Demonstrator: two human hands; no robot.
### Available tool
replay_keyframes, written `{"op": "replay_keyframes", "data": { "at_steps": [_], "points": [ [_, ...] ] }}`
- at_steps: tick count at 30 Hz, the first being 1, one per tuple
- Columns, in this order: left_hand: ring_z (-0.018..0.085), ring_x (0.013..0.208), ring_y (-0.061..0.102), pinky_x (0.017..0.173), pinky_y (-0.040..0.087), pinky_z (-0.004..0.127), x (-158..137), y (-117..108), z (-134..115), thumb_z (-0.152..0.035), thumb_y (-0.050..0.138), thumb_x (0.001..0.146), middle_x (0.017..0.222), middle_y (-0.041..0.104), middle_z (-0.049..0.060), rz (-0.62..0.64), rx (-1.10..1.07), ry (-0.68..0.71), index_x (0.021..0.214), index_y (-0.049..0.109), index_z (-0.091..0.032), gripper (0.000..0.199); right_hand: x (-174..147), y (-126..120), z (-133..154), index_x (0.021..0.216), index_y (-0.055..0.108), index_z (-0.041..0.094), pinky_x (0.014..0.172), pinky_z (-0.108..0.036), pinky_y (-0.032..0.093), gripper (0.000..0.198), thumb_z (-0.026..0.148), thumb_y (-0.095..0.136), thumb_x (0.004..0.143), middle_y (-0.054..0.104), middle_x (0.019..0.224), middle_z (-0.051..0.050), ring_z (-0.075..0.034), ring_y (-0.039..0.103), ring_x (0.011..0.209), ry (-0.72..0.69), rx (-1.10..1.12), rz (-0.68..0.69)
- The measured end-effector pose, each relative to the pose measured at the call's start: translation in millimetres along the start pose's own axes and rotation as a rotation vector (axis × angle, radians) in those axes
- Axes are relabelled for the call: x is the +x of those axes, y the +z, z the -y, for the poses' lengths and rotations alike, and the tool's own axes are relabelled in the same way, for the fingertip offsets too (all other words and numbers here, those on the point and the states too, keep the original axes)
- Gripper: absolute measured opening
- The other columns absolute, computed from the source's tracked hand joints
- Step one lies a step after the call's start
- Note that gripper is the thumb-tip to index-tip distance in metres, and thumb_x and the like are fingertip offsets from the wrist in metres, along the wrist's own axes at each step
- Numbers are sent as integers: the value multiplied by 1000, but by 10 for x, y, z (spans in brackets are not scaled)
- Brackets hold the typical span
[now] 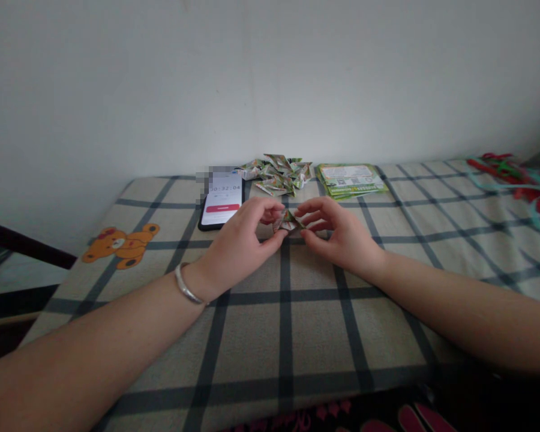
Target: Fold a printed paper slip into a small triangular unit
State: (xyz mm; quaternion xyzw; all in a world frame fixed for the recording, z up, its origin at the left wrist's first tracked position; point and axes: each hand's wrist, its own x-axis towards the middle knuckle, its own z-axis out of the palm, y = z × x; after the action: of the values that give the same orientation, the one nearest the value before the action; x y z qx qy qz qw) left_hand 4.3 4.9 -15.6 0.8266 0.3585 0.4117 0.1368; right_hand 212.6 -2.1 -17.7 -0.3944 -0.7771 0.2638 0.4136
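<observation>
Between my two hands is a small folded paper piece [288,221], printed in green and white and standing up in a peak. My left hand [249,231], with a silver bangle at the wrist, pinches its left side between thumb and fingers. On the other side, the thumb and fingertips of my right hand [337,231] grip its right corner. Behind the hands lies a heap of similar folded paper pieces [276,175]. A stack of flat printed green leaflets [351,180] rests to the right of that heap.
A phone [222,201] showing a running timer lies left of the heap. Checked cloth [256,336] covers the table, with a bear figure [120,245] at the left. Red and teal ribbons [517,180] lie at the far right. A white wall [270,78] stands behind.
</observation>
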Motion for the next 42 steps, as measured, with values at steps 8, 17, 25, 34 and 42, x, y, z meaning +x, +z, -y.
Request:
{"op": "replay_keyframes", "data": {
  "at_steps": [8,17,25,34,42],
  "points": [
    [15,104,64,97,54,34,-23,64,24,-17,64,81,110,57,5,-12,-268,-109,122,45,-21,45,15,-42,17,108,60,20,76,-34,48,30,20,63,78,69,101,-4,-19,62,95,-28,-198,-53],
    [15,87,67,77,58,29,-2,-14,-2,-31,58,89,97,66,5,72,-148,-155,105,56,-18,20,23,-65,-31,99,62,21,75,-33,47,20,21,60,79,69,100,-4,-19,64,95,44,13,-102],
    [16,93,67,83,56,29,-18,-14,30,-32,58,90,102,68,6,59,-292,-204,109,56,-18,23,37,-43,-62,97,61,21,68,-29,50,18,23,57,79,71,94,-3,-17,66,86,181,205,-42],
    [13,85,67,75,56,24,5,-26,19,-33,56,91,95,69,3,63,-371,-261,106,56,-18,21,36,-62,-107,99,61,21,72,-29,48,18,26,56,83,66,86,0,-15,61,79,143,355,-12],
    [13,78,67,70,57,25,8,-11,23,-33,56,90,89,68,2,88,-455,-306,105,55,-18,21,33,-62,-107,99,60,22,75,-32,50,17,26,53,83,68,87,-1,-16,63,80,143,339,-9]
  ]
}}
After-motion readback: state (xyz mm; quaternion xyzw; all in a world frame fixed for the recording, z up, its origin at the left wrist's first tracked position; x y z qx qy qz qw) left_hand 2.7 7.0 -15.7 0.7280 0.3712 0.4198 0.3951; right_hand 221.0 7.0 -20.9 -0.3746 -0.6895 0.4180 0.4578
